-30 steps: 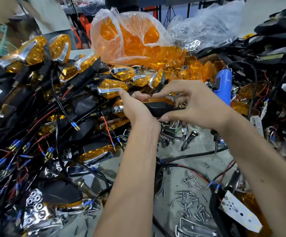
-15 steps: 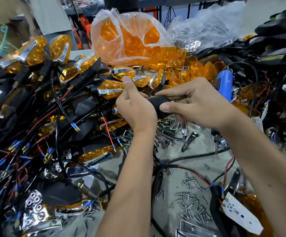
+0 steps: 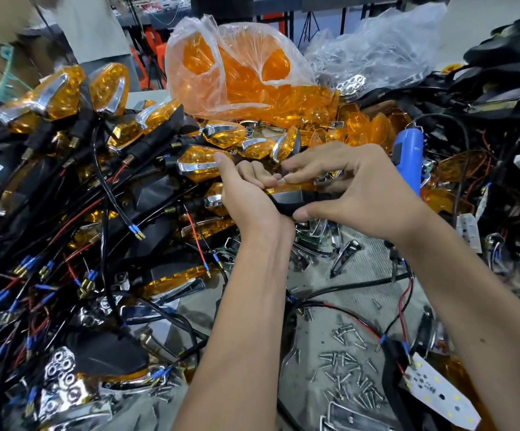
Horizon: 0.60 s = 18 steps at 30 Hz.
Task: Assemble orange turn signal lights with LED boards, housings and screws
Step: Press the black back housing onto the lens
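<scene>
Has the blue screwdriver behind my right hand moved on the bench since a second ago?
No. The blue screwdriver lies in the same spot beside the spilled orange lenses, just right of them; only the hands have shifted in front of it.

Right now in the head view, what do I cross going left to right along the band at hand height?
Pile of finished turn signals → left hand → black housing → right hand → blue screwdriver → black parts heap.
</scene>
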Tool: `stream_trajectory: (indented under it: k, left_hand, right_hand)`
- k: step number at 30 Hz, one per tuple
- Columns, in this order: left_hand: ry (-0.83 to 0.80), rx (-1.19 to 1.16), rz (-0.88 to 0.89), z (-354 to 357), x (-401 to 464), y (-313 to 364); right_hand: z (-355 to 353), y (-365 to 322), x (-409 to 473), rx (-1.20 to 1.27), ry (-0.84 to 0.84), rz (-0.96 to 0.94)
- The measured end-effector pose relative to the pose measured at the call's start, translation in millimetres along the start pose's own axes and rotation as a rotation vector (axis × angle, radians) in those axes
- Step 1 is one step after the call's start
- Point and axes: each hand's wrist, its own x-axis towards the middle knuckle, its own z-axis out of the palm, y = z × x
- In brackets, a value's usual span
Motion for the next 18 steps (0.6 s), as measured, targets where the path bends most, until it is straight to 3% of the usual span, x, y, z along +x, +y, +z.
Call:
stream_trajectory:
  k: [10, 14, 18]
  left_hand:
    - [-0.047, 0.049, -0.013, -4, 3, 6]
    - [-0.236, 0.084, -0.043, -8, 3, 10]
    - [-0.376, -0.012, -0.05, -4, -1, 10]
  right_hand:
    - [6, -2, 0, 0.034, 0.02, -0.006]
    - [-1, -4, 4, 0.433, -0.088, 0.239]
    - [0, -10, 4, 0.579, -0.156, 0.476]
